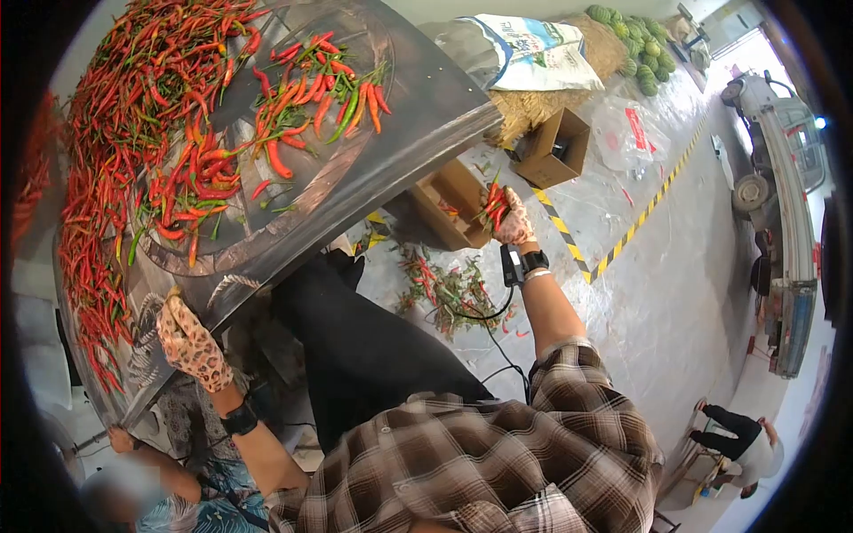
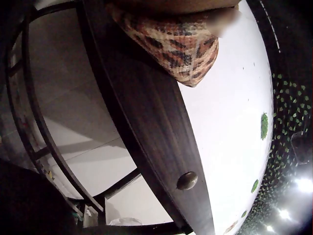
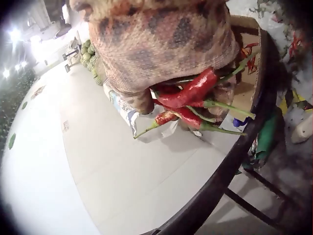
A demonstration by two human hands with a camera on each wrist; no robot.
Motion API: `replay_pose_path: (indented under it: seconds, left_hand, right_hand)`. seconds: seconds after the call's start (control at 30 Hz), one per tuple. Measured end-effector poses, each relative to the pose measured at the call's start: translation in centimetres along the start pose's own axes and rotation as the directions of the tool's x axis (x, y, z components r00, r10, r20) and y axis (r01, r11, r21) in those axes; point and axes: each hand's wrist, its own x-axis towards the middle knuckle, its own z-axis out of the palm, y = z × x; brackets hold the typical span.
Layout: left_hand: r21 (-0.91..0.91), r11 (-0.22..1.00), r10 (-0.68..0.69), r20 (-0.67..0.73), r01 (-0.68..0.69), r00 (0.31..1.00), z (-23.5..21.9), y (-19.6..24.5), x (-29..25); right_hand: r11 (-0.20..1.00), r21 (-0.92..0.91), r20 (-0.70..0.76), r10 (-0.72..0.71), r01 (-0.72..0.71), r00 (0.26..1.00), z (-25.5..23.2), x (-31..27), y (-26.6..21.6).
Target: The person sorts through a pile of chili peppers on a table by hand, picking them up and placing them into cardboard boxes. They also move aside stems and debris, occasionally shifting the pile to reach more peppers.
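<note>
My right hand [image 1: 514, 222], in a leopard-print glove, grips a small bunch of red chillies [image 1: 494, 206] beside an open cardboard box [image 1: 453, 200] below table level. In the right wrist view the gloved hand [image 3: 164, 44] has its fingers curled round several red chillies [image 3: 188, 93], their green stems sticking out. My left hand [image 1: 191, 345], gloved alike, is at the near edge of the table [image 1: 391, 169], fingers loosely together, with no chilli visible in it. The left wrist view shows only part of that glove [image 2: 183, 46] near a dark edge.
A large heap of red chillies [image 1: 133, 115] covers the table's left, with smaller piles [image 1: 311, 89] beside it. Chillies and stems [image 1: 449, 289] lie on the floor. Another box [image 1: 551, 149], a white sack [image 1: 533, 53], watermelons [image 1: 644, 44], a seated person [image 1: 160, 489] and a truck [image 1: 782, 213] are around.
</note>
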Motion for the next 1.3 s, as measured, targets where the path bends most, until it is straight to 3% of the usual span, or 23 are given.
replay_pose_path:
  seconds: [0.07,0.1,0.13,0.2,0.23,0.27,0.33,0.37,0.43,0.57,0.6,0.63,0.7,0.77,0.8,0.83,0.87,0.93,1.0,1.2,1.27,1.3]
  left_hand:
    - [0.446,0.865,0.272,-0.035,-0.229,0.962,-0.6,1.3,0.3]
    - [0.553,0.814,0.228,-0.025,-0.176,0.973,-0.2,0.3,0.0]
    - [0.551,0.815,0.232,-0.024,-0.181,0.972,-0.2,0.1,0.0]
    - [0.144,0.987,0.083,-0.106,-0.068,0.991,0.1,-0.1,0.0]
    - [0.561,0.805,0.259,-0.042,-0.192,0.965,-1.8,4.9,1.5]
    - [0.559,0.806,0.260,-0.040,-0.194,0.965,-1.4,4.1,1.2]
    - [0.413,0.907,0.131,-0.085,-0.084,0.988,-0.5,1.6,0.5]
    - [0.414,0.906,0.132,-0.085,-0.085,0.988,-0.8,2.7,0.9]
    - [0.590,0.765,0.376,-0.085,-0.257,0.923,-1.8,6.0,2.0]
    - [0.525,0.805,0.379,-0.096,-0.276,0.921,-0.6,2.7,0.6]
    - [0.273,0.946,0.213,-0.104,-0.178,0.972,0.1,0.0,-0.3]
    - [0.003,0.999,0.045,-0.066,-0.045,0.997,0.4,-1.4,-0.8]
    - [-0.033,0.999,-0.002,-0.048,0.001,0.999,0.3,-1.2,-0.7]
    - [-0.066,0.997,-0.051,-0.030,0.049,0.998,-0.1,-0.3,-0.2]
    - [0.208,0.978,0.035,-0.017,-0.030,0.999,-0.8,1.3,0.5]
    - [0.465,0.878,0.112,0.020,-0.108,0.993,-1.5,3.3,1.2]
    - [0.467,0.878,0.109,0.018,-0.105,0.994,-2.1,5.9,1.9]
    - [0.501,0.843,0.271,-0.079,-0.197,0.959,-2.8,10.3,3.1]
    - [0.530,0.832,0.239,-0.071,-0.167,0.968,-2.8,10.2,3.0]
    - [0.657,0.741,0.214,-0.035,-0.139,0.976,-1.9,6.4,1.7]
    - [0.670,0.730,0.210,-0.034,-0.134,0.977,-1.9,6.6,1.6]
    - [0.629,0.764,0.240,-0.075,-0.141,0.968,-1.9,7.3,1.8]
  right_hand:
    - [0.999,0.036,-0.037,-0.005,0.006,0.999,-0.3,-0.6,0.5]
    - [0.999,0.039,-0.018,-0.016,0.017,1.000,-0.6,-0.8,0.6]
    - [0.999,0.042,0.002,-0.028,0.028,1.000,-0.8,-1.1,0.7]
    - [0.997,0.071,-0.024,-0.006,0.007,1.000,-0.4,-2.2,0.9]
    - [0.998,0.054,0.007,-0.011,0.011,1.000,-0.7,-2.4,0.9]
    - [0.999,0.038,0.039,-0.015,0.014,0.999,-0.8,-2.6,1.0]
    - [1.000,0.014,0.061,-0.015,0.014,0.998,-0.5,-3.6,1.1]
    - [0.999,0.045,0.069,-0.011,0.008,0.998,-0.5,-3.7,1.2]
    - [0.997,0.077,0.078,-0.008,0.002,0.997,-0.7,-3.9,1.2]
    - [0.993,0.116,0.114,0.010,-0.024,0.993,-2.7,-2.8,0.7]
    - [0.989,0.141,0.145,0.026,-0.047,0.989,-3.1,-2.4,0.6]
    - [0.989,0.140,0.148,0.028,-0.049,0.989,-2.9,-2.3,0.5]
    - [0.992,0.124,0.051,0.028,-0.034,0.998,-2.7,-2.1,0.2]
    - [0.998,0.062,0.060,0.008,-0.012,0.998,-2.6,-1.8,0.0]
    - [1.000,0.002,0.068,-0.012,0.011,0.998,-2.7,-1.6,0.0]
    - [1.000,0.000,0.071,-0.009,0.009,0.997,-2.2,-1.5,-0.1]
    - [1.000,0.012,0.037,-0.024,0.023,0.999,-1.5,-1.5,-0.3]
    - [0.999,0.021,0.005,-0.036,0.036,0.999,-1.0,-0.9,-0.7]
    - [0.997,0.073,0.051,-0.001,-0.003,0.999,-0.4,-0.4,-1.2]
    - [0.999,-0.024,0.018,-0.046,0.047,0.999,1.0,1.1,-2.3]
    - [0.980,-0.142,-0.075,-0.151,0.139,0.986,1.4,1.6,-2.8]
    - [0.982,-0.116,-0.043,-0.156,0.150,0.987,1.3,2.1,-3.1]
